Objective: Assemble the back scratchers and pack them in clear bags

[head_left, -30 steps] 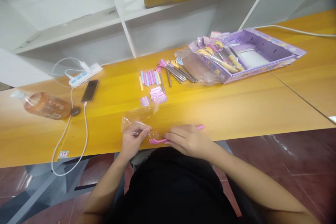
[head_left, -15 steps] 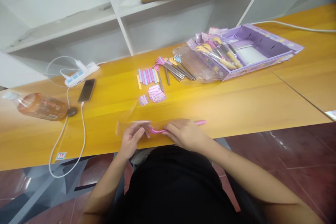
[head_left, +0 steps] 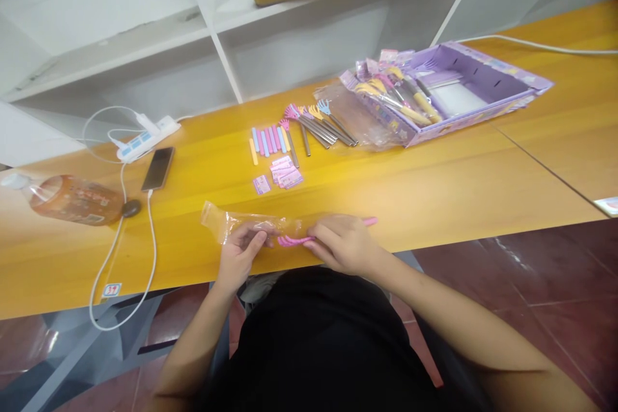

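Left hand pinches clear bag. Right hand grips pink scratcher right of bag — curled prongs might snag it if tilted.

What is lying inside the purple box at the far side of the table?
Inside the purple box, packaged back scratchers, several with yellow parts, lie heaped toward the left, beside a pale flat panel. What is underneath the heap is covered and cannot be seen.
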